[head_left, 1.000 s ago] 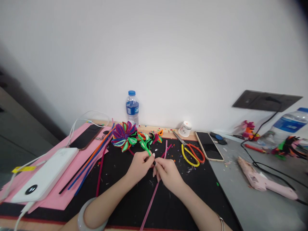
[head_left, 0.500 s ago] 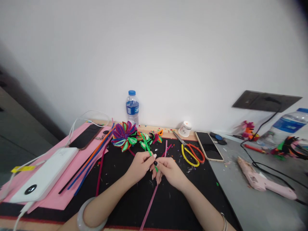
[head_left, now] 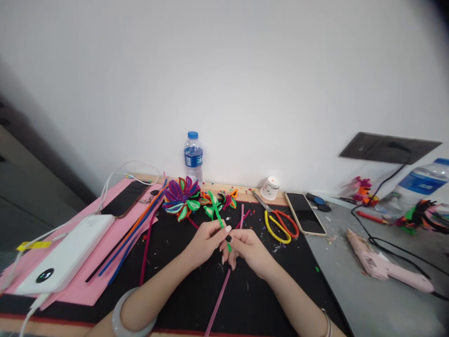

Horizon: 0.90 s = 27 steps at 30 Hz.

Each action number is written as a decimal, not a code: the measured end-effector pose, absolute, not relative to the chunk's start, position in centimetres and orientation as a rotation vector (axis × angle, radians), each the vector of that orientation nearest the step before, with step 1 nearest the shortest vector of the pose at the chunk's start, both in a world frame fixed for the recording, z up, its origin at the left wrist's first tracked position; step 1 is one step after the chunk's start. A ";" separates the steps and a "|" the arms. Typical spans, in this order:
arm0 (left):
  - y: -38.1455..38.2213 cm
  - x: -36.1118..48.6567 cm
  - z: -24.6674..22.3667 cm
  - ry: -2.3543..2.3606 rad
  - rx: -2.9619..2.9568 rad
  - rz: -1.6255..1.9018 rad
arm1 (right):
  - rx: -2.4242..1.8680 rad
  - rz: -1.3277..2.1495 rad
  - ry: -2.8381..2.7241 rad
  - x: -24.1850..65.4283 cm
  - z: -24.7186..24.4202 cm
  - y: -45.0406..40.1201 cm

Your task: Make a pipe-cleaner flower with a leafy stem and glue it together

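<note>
Through my head feed I have both bare hands close together over the black work mat (head_left: 196, 299), sharing one bright green, fuzzy pipe-cleaner stem (head_left: 218, 216). My left hand (head_left: 204, 241) pinches it between thumb and fingers; my right hand (head_left: 249, 250), just beside, has its dark-nailed thumb pressed to the fingers around the lower part. The stem leans, its top pointing between eleven and twelve, a short tail showing below toward five.

Taking the hands as my dial's centre, a pink fuzzy strip (head_left: 219, 299) runs off between six and seven. At ten sits a multicoloured, looped-petal flower (head_left: 180, 199), with a blue-capped clear plastic bottle (head_left: 193, 157) behind it at eleven. Between one and two I see a small white paper cup (head_left: 269, 189), and between two and three, scissors with yellow and orange handles (head_left: 268, 228).
</note>
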<state>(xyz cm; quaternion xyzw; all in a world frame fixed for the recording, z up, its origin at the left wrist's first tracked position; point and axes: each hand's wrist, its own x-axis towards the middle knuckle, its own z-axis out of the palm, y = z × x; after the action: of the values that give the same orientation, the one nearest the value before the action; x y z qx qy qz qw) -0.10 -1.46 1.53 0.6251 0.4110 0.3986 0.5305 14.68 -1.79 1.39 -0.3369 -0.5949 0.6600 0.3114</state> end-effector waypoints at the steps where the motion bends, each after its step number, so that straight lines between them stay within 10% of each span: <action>1: -1.5 -0.2 1.6 0.942 1.477 0.933 | -0.841 1.840 -1.508 14.8 1.5 -1.7; 7: -1.5 -0.3 1.9 1.043 1.620 0.962 | -0.853 1.864 -1.513 14.8 1.0 -1.5; 16: -1.4 0.3 0.6 1.486 1.755 1.081 | -1.184 0.817 -2.109 14.4 1.2 -2.2; 27: -1.2 0.1 1.4 1.004 1.496 0.946 | -0.821 1.899 -1.463 15.0 0.9 -1.2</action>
<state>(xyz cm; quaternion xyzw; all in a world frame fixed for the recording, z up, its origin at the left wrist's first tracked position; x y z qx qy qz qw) 0.06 -1.24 1.42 0.6254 0.4197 0.3955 0.5257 15.01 -1.20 0.93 -0.3091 -0.5509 0.7150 0.2995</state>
